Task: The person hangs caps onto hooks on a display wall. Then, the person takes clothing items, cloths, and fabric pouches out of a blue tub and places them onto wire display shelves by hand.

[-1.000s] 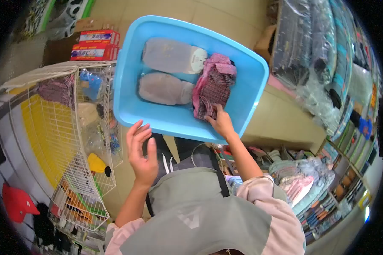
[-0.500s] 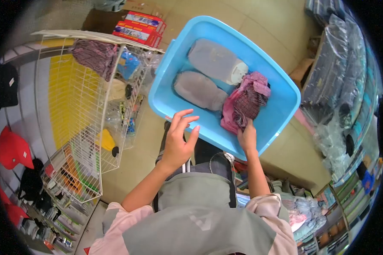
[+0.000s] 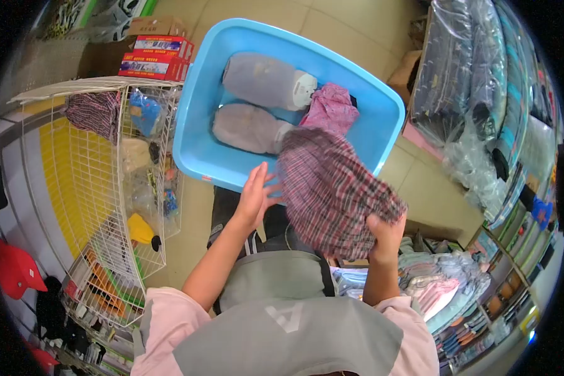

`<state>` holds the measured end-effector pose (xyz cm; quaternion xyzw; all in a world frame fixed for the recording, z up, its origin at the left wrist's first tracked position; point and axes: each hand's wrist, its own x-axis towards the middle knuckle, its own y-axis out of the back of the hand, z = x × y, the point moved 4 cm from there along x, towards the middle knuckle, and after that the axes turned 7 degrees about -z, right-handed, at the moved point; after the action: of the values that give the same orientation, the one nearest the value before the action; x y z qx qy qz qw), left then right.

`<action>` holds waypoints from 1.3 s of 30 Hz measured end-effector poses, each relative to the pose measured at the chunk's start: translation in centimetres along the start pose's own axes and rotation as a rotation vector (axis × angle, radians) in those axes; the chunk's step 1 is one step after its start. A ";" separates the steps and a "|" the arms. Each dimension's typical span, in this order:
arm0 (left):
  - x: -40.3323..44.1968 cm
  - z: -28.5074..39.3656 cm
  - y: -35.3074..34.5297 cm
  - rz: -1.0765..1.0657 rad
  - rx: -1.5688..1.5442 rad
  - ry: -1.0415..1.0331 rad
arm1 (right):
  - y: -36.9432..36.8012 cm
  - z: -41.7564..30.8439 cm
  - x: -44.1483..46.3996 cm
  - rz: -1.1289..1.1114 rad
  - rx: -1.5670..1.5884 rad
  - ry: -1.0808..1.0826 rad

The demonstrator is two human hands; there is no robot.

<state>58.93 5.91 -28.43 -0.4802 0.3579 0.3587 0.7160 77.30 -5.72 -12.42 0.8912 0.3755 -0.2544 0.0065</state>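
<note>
A dark red and black plaid garment (image 3: 332, 194) hangs from my right hand (image 3: 385, 235), which grips its right end. Its cloth spreads across the near rim of a light blue plastic tub (image 3: 232, 177). My left hand (image 3: 254, 197) is open beside the cloth's left edge, fingers stretched out and holding nothing; whether it touches the cloth I cannot tell. Inside the tub lie two grey rolled bundles (image 3: 260, 78), the farther one with a white label. A pink patterned cloth (image 3: 332, 108) rests to their right, partly covered by the plaid.
A white wire rack (image 3: 94, 194) stands at the left with another plaid cloth (image 3: 94, 114) on it. Red boxes (image 3: 155, 56) are stacked behind it. Plastic-wrapped goods (image 3: 470, 81) line the right. Folded clothes (image 3: 445, 282) lie near my right elbow.
My right hand has lifted the plaid garment out of the tub and toward me, and it has unfolded. The pink cloth stays in the tub. The view has shifted, moving the tub left.
</note>
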 end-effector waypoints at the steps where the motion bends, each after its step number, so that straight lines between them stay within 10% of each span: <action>1: 1.2 -1.1 -0.2 -0.159 -0.141 0.002 | -0.5 -0.5 -0.5 -0.066 0.058 -0.004; 6: 2.7 -1.5 -0.8 -0.629 -0.630 -0.078 | -0.3 1.2 -1.6 -0.417 0.093 -0.341; 9: 2.7 0.8 1.6 -0.223 -0.539 -0.135 | 1.1 1.9 -2.4 -0.505 -0.088 -0.419; 25: -11.7 16.0 17.0 0.055 -0.274 -0.873 | -7.4 7.9 1.6 -0.236 -0.434 -0.450; 39: -14.6 33.1 44.9 0.642 -0.115 -0.999 | -39.7 12.5 7.8 -0.571 -0.639 0.405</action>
<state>18.84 47.37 -25.88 -0.1590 0.0853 0.7585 0.6262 49.56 25.47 -19.69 0.7372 0.6589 0.0612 0.1368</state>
